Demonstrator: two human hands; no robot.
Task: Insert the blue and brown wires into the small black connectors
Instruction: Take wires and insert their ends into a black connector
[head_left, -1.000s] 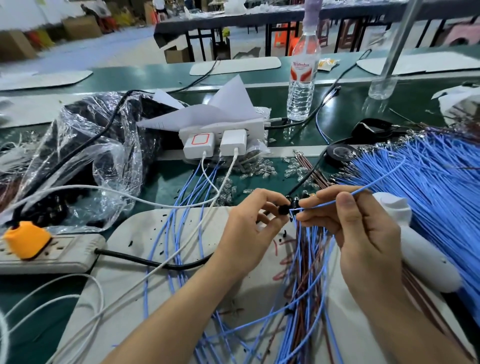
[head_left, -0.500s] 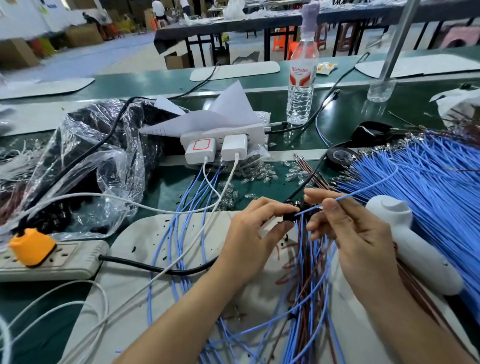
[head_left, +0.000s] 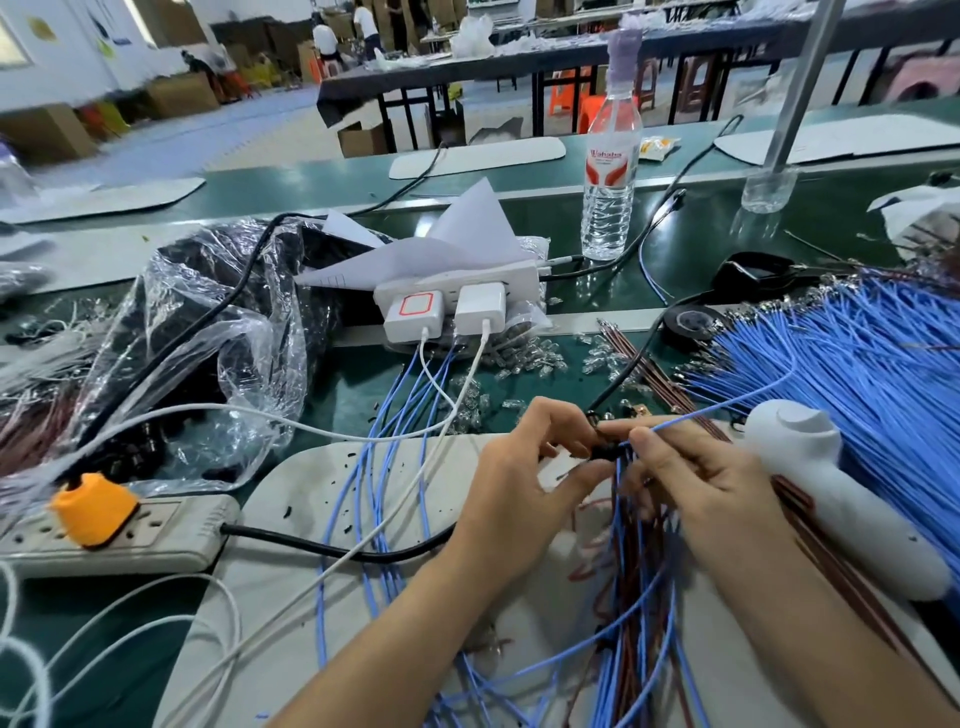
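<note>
My left hand (head_left: 519, 483) pinches a small black connector (head_left: 605, 451) between thumb and fingers above the grey mat. My right hand (head_left: 696, 478) pinches a single blue wire (head_left: 727, 402) near its end, with the tip at the connector. That wire arcs up and right toward the big fan of loose blue wires (head_left: 862, 364). Finished blue and brown wires (head_left: 634, 597) hang down from my hands across the mat. Loose brown wires (head_left: 639, 364) lie behind my hands. The connector's openings are hidden by my fingers.
A white handheld tool (head_left: 831, 493) lies right of my right hand. A power strip with an orange plug (head_left: 93, 509) sits at left, its black cable crossing the mat (head_left: 322, 478). White chargers (head_left: 447, 306), a plastic bag (head_left: 208, 332) and a water bottle (head_left: 608, 182) stand behind.
Both hands have sunk slightly toward the mat and drawn closer together. The blue wire's tip has come up to the connector.
</note>
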